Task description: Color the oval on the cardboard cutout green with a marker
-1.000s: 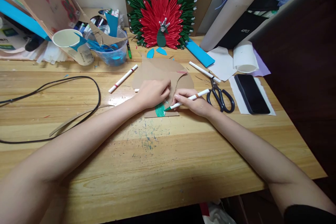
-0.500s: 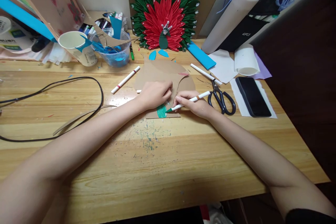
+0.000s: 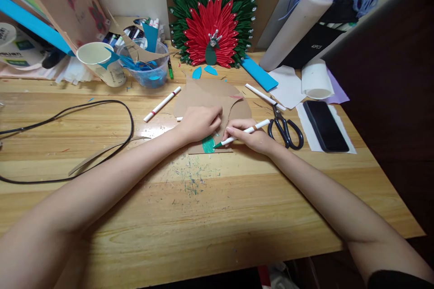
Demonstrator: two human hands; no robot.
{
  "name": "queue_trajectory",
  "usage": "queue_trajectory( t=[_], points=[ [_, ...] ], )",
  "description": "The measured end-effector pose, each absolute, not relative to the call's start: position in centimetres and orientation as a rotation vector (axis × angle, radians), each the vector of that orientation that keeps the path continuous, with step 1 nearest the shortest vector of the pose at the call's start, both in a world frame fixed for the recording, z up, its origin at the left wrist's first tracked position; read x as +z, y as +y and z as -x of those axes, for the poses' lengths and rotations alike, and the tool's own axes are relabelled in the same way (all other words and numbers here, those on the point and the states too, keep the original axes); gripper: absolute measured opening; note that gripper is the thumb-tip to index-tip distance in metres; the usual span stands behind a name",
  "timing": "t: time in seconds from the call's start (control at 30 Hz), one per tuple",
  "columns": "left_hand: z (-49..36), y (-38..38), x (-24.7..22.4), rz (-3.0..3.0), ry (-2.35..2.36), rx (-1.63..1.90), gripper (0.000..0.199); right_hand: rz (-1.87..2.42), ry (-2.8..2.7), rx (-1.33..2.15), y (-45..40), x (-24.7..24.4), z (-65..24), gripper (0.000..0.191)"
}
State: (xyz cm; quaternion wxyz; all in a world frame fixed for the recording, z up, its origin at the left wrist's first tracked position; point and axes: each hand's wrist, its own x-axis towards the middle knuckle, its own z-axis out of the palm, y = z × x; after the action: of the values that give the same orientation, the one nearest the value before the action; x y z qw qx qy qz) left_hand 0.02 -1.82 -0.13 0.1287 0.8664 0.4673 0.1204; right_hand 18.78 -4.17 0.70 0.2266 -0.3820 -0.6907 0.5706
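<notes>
Right hand (image 3: 249,137) grips a green-tipped marker (image 3: 261,125), tip at the green patch (image 3: 208,144) on the cardboard (image 3: 212,92), frame centre. Left hand (image 3: 202,123) curled on the same cardboard, can't tell if holding anything. Scissors (image 3: 284,130) and phone (image 3: 326,126) right of centre.

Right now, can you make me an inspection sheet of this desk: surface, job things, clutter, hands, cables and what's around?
Surface: wooden table, with dark and greenish flecks in front of the cardboard.
Job's things: cardboard bearing a green patch; green-tipped marker, its tip at the patch's right edge.
Clutter: scissors; phone lying on white paper.
Hands: left hand curled, resting on the cardboard; right hand holding the marker.
Cables: black cord looped at the left.
Surroundings: red-and-green peacock craft behind; paper cup beside a clear tub.
</notes>
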Motion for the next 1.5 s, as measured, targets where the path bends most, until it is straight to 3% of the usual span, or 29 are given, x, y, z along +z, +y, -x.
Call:
queue_trajectory(
  t=[1.5],
  points=[
    [-0.14, -1.89, 0.02, -2.520, 1.381, 0.324, 0.029, 1.051, -1.859, 1.551, -4.12, 0.28, -18.84, 0.037]
  ],
)
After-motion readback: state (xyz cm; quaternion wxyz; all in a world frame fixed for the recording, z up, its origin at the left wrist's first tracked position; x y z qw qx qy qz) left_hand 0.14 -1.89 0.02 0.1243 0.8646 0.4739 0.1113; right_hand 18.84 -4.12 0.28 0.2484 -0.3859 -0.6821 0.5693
